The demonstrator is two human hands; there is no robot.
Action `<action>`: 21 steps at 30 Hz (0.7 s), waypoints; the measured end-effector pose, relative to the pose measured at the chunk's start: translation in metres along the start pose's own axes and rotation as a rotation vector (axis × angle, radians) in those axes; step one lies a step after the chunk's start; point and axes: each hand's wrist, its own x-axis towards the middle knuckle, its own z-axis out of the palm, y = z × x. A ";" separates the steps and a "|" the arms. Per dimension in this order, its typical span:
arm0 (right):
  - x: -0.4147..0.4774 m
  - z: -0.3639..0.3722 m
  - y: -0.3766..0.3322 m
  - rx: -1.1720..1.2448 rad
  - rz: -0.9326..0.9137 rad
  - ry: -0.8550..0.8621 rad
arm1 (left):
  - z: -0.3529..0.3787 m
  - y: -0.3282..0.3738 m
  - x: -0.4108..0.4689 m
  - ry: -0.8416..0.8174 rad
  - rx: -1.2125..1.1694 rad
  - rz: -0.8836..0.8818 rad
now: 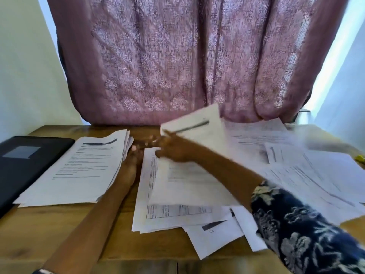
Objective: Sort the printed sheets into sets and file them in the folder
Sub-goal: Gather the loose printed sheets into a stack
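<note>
A neat stack of printed sheets [83, 169] lies left of centre on the wooden table [59, 230]. A second pile with a table print [177, 204] lies in the middle. Loose sheets [308, 175] spread over the right side. My right hand [173, 149] pinches one sheet [199, 123] and holds it lifted above the middle pile; it is blurred. My left hand [134, 157] lies in the gap between the left stack and the middle pile, fingers stretched forward. The black folder [25, 165] lies shut at the far left.
A pink patterned curtain [177, 62] hangs right behind the table's far edge. A small yellow object [359, 157] shows at the right edge among the loose sheets. A few sheets [215, 236] overhang toward the front.
</note>
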 end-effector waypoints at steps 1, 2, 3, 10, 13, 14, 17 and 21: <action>0.000 0.020 -0.009 0.048 0.040 0.011 | 0.002 0.004 -0.006 -0.039 -0.004 0.024; 0.000 0.032 -0.013 0.083 0.128 0.040 | 0.003 0.004 -0.010 -0.069 0.075 0.049; -0.001 0.035 -0.013 0.133 0.259 0.105 | 0.004 0.004 -0.014 -0.089 0.160 0.117; -0.066 0.019 0.034 0.420 0.982 0.261 | 0.011 0.004 -0.018 -0.172 0.559 0.114; -0.104 0.029 0.060 0.542 1.288 0.175 | 0.014 0.008 -0.019 -0.202 0.625 0.153; -0.112 0.032 0.067 0.618 1.375 0.128 | 0.014 0.009 -0.019 -0.250 0.680 0.162; -0.123 0.043 0.080 0.766 1.534 0.109 | 0.017 0.002 -0.014 -0.343 0.909 0.195; -0.116 0.054 0.075 0.686 1.526 0.119 | 0.015 -0.007 -0.006 -0.286 1.009 0.217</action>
